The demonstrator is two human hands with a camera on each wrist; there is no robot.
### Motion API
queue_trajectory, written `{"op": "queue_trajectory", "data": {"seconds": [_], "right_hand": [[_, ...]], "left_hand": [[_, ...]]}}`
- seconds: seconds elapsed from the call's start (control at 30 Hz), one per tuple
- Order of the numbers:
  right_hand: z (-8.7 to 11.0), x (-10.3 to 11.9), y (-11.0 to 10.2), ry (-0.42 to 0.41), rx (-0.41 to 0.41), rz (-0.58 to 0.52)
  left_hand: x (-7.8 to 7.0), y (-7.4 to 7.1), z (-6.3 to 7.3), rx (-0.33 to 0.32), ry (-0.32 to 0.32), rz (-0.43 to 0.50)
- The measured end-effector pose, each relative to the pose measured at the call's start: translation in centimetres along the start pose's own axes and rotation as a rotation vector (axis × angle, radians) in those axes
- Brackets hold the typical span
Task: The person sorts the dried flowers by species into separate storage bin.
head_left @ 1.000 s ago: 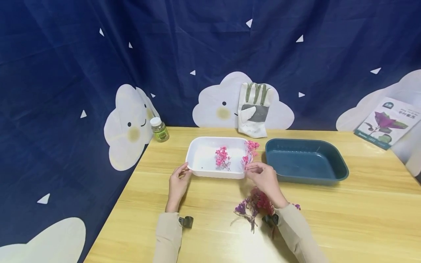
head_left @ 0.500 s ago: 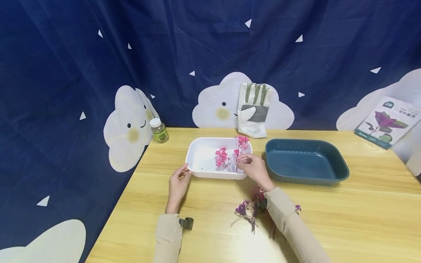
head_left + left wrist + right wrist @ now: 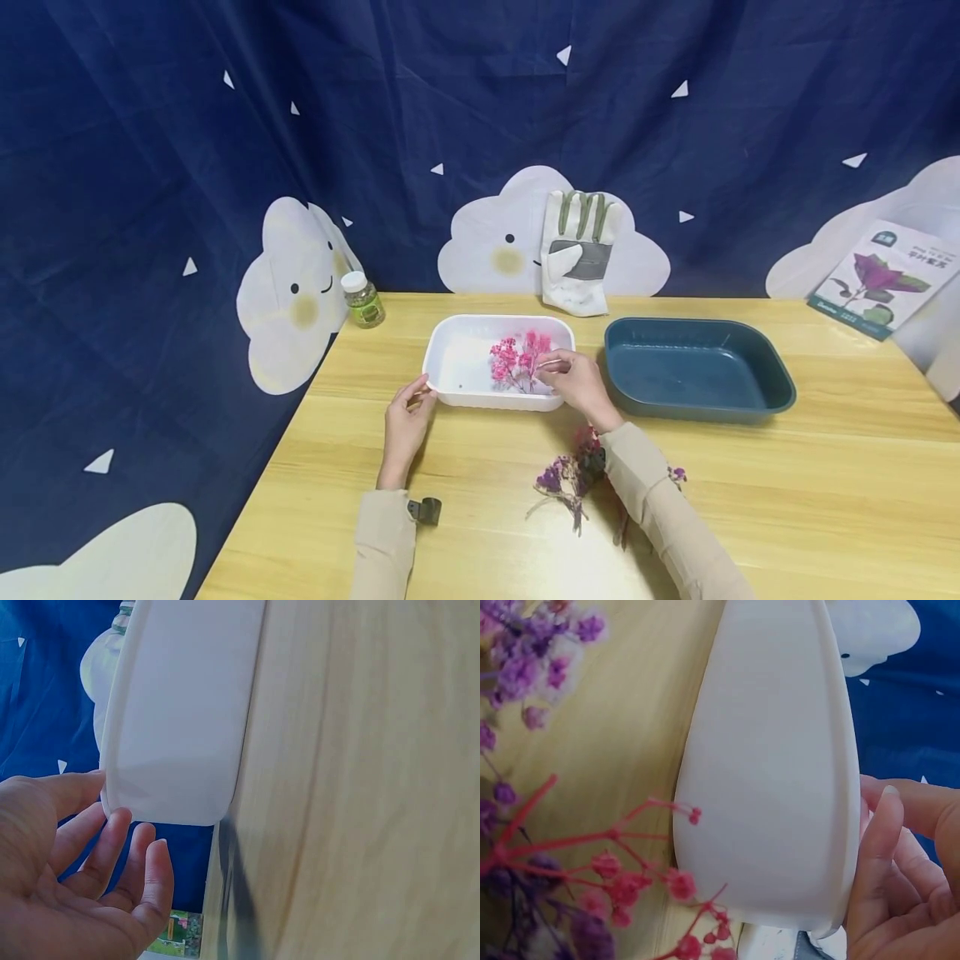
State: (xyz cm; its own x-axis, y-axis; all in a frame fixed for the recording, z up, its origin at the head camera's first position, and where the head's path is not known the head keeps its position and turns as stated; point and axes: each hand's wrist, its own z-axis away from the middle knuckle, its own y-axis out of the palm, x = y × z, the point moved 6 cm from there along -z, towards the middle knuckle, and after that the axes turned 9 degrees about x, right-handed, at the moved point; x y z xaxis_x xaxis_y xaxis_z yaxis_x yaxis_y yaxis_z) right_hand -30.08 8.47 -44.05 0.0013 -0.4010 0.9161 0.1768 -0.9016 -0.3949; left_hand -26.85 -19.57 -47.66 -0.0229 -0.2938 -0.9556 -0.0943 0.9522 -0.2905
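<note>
A white plastic tray stands on the table with a pink dried-flower sprig lying inside. My left hand pinches the tray's left front corner at the rim; the left wrist view shows its thumb and fingers on either side of that edge. Over the tray's right front part, my right hand pinches a second pink flower sprig, slightly blurred, beside the first. The right wrist view shows the right fingertips just behind the rim, with the sprig hidden by the tray wall.
Purple and red dried flowers lie on the table, partly under the right forearm. A dark blue tray is right of the white one. Along the back are a small lidded jar, a work glove and a seed packet.
My right hand has moved left over the white tray, and its pink sprig has tipped lower and left, next to the first sprig. My left hand keeps its place.
</note>
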Motion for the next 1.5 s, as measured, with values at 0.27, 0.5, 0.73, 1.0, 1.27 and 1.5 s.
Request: {"op": "queue_trajectory", "data": {"seconds": [0.27,0.5,0.73,1.0,1.27,1.5], "right_hand": [[0.3,-0.2,-0.2,-0.022,-0.009,-0.021],[2.0,-0.4,-0.8,-0.034,-0.01,0.008],[4.8,-0.9,-1.3,-0.008,-0.007,-0.088],[7.9,-1.5,-1.6,0.027,-0.012,-0.122],[11.3,-2.7,-1.5,0.11,-0.017,-0.148],[13.9,-3.3,-1.9,0.119,-0.064,-0.061]], "left_hand": [[0.1,0.1,0.1,-0.004,-0.001,-0.006],[0.1,0.4,0.1,0.007,0.0,-0.005],[-0.1,0.4,0.1,0.0,0.009,-0.009],[-0.1,0.5,0.1,0.002,0.008,-0.017],[0.2,0.2,-0.3,0.003,-0.004,-0.015],[0.2,0.1,-0.3,-0.002,-0.004,-0.005]]}}
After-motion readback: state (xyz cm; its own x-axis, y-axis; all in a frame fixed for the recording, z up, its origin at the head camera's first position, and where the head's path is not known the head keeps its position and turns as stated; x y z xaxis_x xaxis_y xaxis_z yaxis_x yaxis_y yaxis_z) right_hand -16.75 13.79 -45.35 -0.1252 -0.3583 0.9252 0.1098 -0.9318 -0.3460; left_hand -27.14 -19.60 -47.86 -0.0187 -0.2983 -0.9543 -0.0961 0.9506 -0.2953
